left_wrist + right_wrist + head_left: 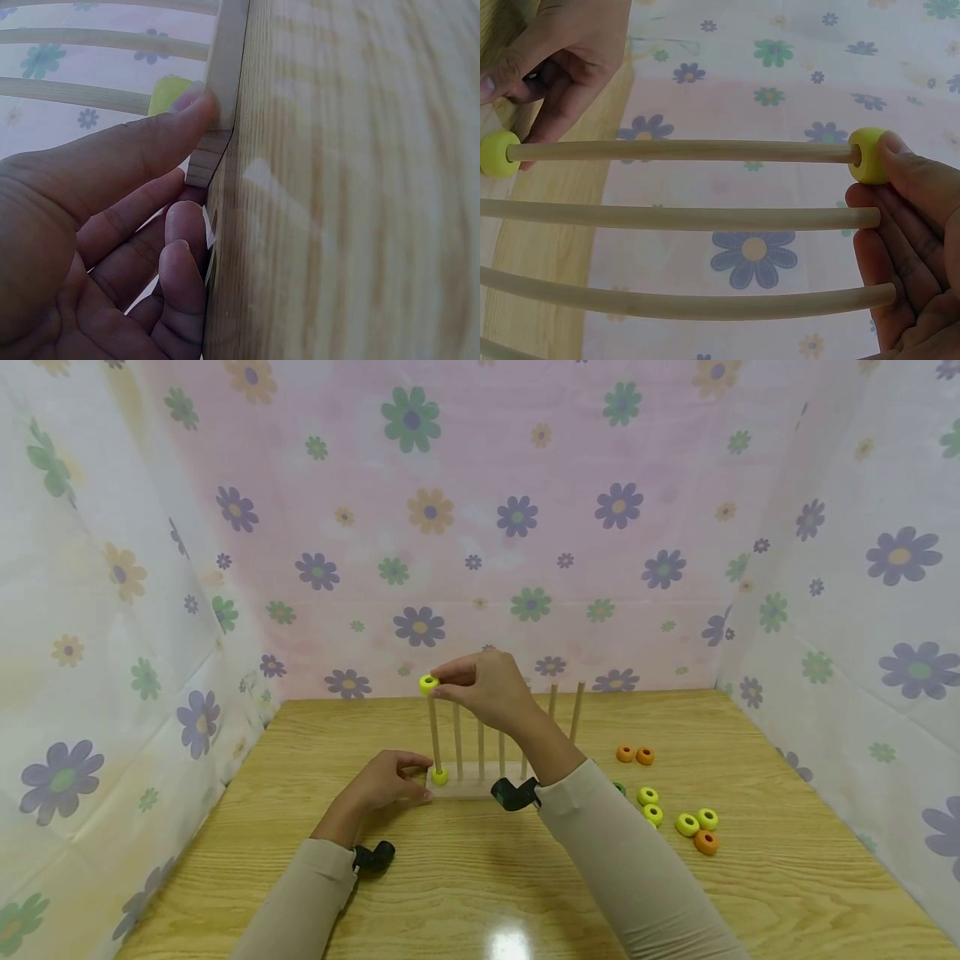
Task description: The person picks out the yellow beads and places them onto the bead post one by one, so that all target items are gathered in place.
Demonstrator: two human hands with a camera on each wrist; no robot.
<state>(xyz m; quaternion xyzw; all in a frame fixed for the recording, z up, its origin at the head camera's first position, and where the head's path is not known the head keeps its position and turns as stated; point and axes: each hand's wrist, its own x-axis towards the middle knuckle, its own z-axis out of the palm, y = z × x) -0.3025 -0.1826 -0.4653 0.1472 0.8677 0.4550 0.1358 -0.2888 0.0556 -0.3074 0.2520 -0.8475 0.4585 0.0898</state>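
Note:
My right hand (pixel 491 689) pinches a yellow ring (pixel 428 685) between thumb and fingers at the top of the leftmost wooden peg (pixel 435 731). In the right wrist view the peg's tip enters the hole of this yellow ring (pixel 868 155). Another yellow ring (pixel 439 777) sits at the foot of the same peg. My left hand (pixel 384 783) grips the left end of the wooden base (pixel 468 789). Seen from the left wrist, the thumb lies on the face of the base (pixel 225 82) and fingers are behind its end.
Several more upright pegs (pixel 481 747) stand in a row along the base, partly hidden by my right arm. Loose yellow rings (pixel 687 825), orange rings (pixel 645 756) and a partly hidden green ring (pixel 619 788) lie on the table (pixel 465 877) at the right.

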